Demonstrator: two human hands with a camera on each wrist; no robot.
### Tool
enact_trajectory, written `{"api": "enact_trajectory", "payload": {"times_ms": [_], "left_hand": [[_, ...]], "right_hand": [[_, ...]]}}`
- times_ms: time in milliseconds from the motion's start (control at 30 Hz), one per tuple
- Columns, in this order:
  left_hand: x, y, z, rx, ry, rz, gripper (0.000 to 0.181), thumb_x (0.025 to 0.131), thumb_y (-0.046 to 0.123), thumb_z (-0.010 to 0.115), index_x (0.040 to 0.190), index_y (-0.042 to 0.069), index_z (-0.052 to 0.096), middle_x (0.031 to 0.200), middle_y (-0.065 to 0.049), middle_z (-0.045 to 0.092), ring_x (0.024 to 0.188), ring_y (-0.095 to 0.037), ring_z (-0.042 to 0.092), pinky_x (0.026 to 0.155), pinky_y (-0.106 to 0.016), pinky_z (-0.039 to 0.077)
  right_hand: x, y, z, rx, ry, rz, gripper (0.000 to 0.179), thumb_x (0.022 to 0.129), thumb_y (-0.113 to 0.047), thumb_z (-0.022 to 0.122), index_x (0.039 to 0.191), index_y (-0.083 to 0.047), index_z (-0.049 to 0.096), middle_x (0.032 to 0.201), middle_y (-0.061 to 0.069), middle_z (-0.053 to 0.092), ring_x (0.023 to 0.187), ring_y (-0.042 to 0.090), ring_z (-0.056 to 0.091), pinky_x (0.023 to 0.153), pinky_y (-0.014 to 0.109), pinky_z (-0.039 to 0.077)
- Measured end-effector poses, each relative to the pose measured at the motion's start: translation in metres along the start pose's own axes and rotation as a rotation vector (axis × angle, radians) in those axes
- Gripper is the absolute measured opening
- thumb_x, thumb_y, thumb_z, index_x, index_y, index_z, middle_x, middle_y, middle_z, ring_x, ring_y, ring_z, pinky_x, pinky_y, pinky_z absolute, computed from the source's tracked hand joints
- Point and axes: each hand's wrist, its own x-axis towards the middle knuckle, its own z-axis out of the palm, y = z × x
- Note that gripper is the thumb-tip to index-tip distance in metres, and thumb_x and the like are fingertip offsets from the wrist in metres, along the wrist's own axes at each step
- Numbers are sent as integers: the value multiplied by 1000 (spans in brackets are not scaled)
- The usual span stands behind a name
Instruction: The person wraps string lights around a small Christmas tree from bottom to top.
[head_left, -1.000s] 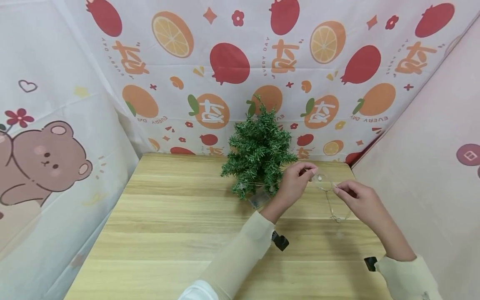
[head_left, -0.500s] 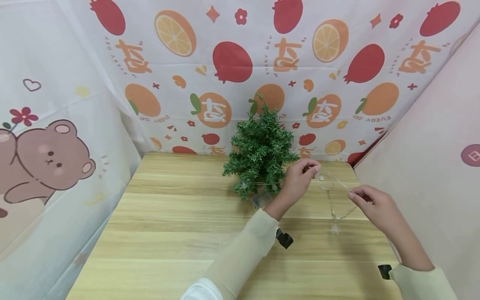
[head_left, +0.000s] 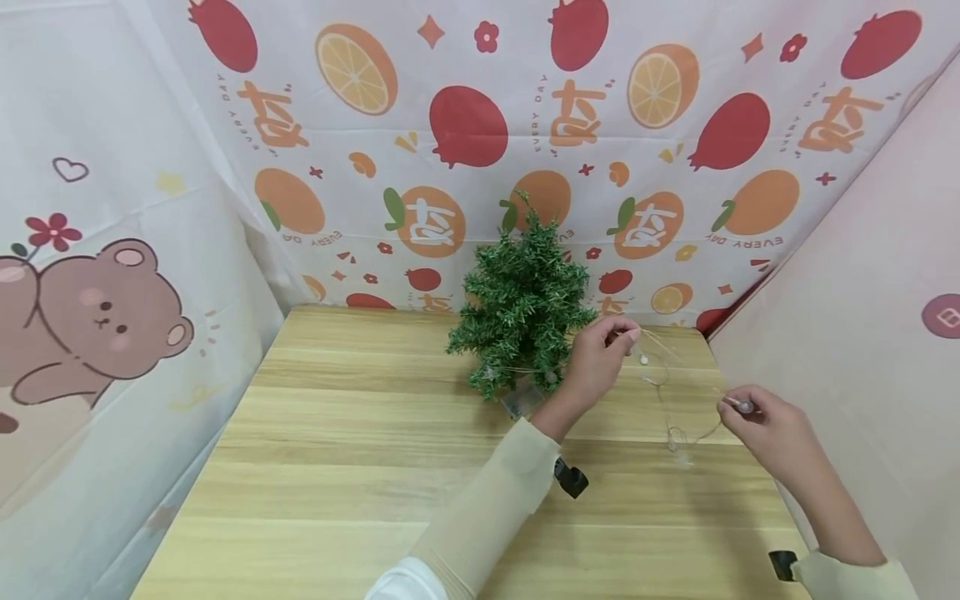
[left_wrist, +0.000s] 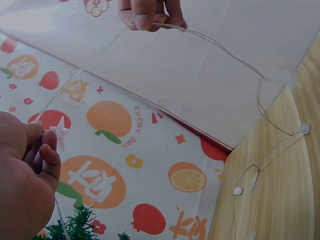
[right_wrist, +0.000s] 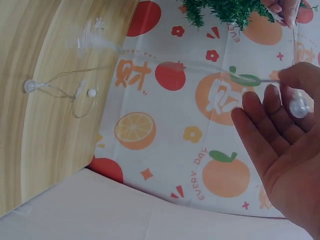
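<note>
Pinched in my left hand [head_left: 600,354] and right hand [head_left: 767,425], a thin, clear-ornamented wire string [left_wrist: 219,44] hangs slack near the light wooden worktop's [head_left: 337,467] right edge. Bushy green artificial tree [head_left: 525,308] stands near the back edge, before fruit-printed white fabric [head_left: 495,50]; wood stretches broadly leftward.

We take this for a small curtained-off booth: a wood-grain table [head_left: 345,450] stands hemmed in by hangings on three sides. Behind it we see a white cloth [head_left: 517,125] printed with oranges, red fruit and "EVERY DAY", at the left a bear-printed cloth [head_left: 120,267], at the right a pale pinkish sheet [head_left: 877,350]; whether home or studio houses it, we cannot tell
</note>
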Motion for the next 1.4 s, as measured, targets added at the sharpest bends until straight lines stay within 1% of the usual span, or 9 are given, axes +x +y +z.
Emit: {"api": "enact_trajectory", "payload": {"times_ms": [233,367,500,633,800,967,1067,1233,1400], "left_hand": [[0,1,1,-9,3,-17,14,101,22,63,104,11,71,84,4,61,71,-3,55,58,-19,45],[1,2,2,-12,8,-31,14,102,21,63,106,11,71,86,4,61,72,-4,55,58,-19,45],[2,0,4,1,15,-35,14,102,23,62,106,12,70,88,4,60,73,-4,56,58,-19,46],[5,-3,6,24,38,-25,13,102,23,62,106,13,70,88,4,61,72,-3,56,59,-19,47],[10,-4,5,60,68,10,14,102,21,62,106,9,70,89,2,61,73,-3,55,60,-18,48],[13,-7,4,72,104,15,15,102,19,61,108,7,69,93,0,62,76,-2,55,64,-17,49],[14,-10,3,91,109,-8,18,103,21,60,111,8,69,96,1,63,79,-2,56,65,-17,49],[16,-17,3,192,102,-14,17,104,22,59,112,12,69,104,1,63,84,-4,57,69,-17,50],[18,-22,8,328,66,28,17,106,24,55,112,13,67,110,0,63,86,-5,59,69,-14,48]], "right_hand": [[-4,6,-3,20,12,122,22,97,-29,66,101,-7,68,100,12,72,83,-18,50,63,14,48],[-8,12,-6,4,24,129,24,98,-29,66,100,-6,69,90,6,71,79,-18,51,63,11,46],[-12,16,-7,-1,6,143,30,101,-33,64,104,-5,70,83,0,69,75,-11,55,62,16,46],[-15,19,-9,0,-3,167,35,102,-38,61,108,-5,70,84,2,70,73,-6,57,61,19,47],[-18,28,-19,-11,-18,183,35,101,-41,61,110,-8,70,92,4,72,75,-11,54,61,19,46],[-22,38,-27,9,-12,205,34,100,-40,62,106,-8,70,83,-8,69,68,-2,58,56,23,48],[-24,39,-29,26,-8,195,34,101,-38,61,107,-6,70,81,-21,64,69,-1,60,57,23,49],[-19,30,-30,69,26,158,32,104,-33,57,114,-4,67,86,-29,60,72,-1,61,59,20,51],[-9,15,-32,124,111,193,29,103,-35,58,110,-7,66,75,-15,62,68,3,59,58,19,47]]}}
